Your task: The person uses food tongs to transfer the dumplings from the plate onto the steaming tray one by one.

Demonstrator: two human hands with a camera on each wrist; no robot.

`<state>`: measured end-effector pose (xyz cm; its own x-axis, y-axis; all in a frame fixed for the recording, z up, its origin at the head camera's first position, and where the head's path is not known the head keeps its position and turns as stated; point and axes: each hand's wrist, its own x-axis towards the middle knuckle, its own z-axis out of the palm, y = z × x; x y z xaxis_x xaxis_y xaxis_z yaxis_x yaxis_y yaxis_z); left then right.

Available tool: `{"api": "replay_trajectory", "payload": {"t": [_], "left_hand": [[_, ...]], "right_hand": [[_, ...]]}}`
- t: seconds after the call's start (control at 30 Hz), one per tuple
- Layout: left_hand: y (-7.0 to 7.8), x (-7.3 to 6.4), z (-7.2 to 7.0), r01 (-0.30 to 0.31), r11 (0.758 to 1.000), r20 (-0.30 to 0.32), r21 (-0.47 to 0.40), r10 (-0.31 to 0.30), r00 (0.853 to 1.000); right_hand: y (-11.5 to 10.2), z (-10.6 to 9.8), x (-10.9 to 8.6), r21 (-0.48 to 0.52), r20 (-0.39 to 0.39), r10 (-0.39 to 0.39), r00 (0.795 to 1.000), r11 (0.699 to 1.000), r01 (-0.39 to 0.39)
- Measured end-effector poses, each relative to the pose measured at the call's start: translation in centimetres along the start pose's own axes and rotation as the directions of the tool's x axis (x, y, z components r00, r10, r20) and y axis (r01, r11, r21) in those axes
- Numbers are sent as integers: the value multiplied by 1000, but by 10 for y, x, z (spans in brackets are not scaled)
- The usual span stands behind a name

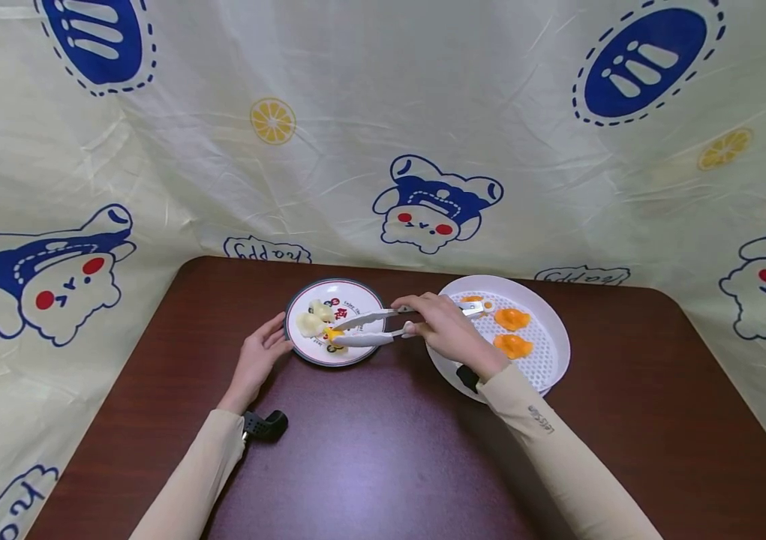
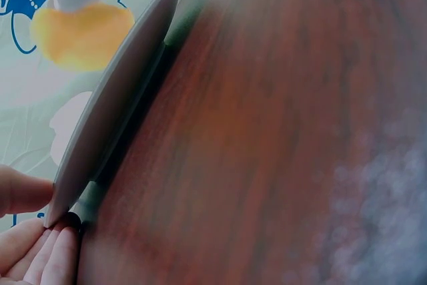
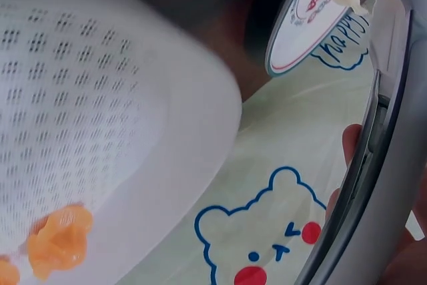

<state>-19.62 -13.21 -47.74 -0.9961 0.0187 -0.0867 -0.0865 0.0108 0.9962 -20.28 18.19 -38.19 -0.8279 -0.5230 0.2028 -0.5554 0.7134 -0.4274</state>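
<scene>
My left hand (image 1: 259, 360) grips the left rim of a round white plate (image 1: 365, 304) with red print and a dark edge; in the left wrist view the thumb is above the rim and the fingers are below. Pale whitish pieces (image 1: 311, 324) lie on the plate. With my right hand (image 1: 446, 326) I hold a pair of tongs (image 1: 364, 340), reaching left over the plate. Between the tong tips is a yellow-orange piece (image 1: 333, 334), close over the plate. The right wrist view shows the tongs' arm (image 3: 393, 145) along its right side.
Right of the plate stands a round white pan-shaped tray (image 1: 558, 352) with a perforated base, holding several ruffled orange pieces (image 1: 513, 346). A black handle-like part (image 1: 467, 377) shows under my right wrist. A printed cloth (image 1: 328, 195) hangs behind the dark wooden table (image 1: 355, 465).
</scene>
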Motion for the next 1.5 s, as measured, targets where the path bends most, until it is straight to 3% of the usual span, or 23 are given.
{"api": "replay_trajectory", "payload": {"t": [0.43,0.63,0.87,1.2,1.5], "left_hand": [[-1,0,1,11,1000,-1,19,-11,1000],[0,0,1,7,1000,-2,19,-7,1000],[0,-1,0,12,1000,0,25,-12,1000],[-1,0,1,-4,1000,3,14,4,1000],[-1,0,0,-7,1000,5,10,7,1000]], "right_hand": [[14,-40,-24,29,-37,38,999,999,-36],[28,-63,-43,-7,-80,49,996,999,-50],[44,-84,-68,-8,-101,129,987,991,-131],[68,-100,-98,-42,-148,165,975,984,-172],[89,-99,-110,-84,-192,183,964,976,-202]]}}
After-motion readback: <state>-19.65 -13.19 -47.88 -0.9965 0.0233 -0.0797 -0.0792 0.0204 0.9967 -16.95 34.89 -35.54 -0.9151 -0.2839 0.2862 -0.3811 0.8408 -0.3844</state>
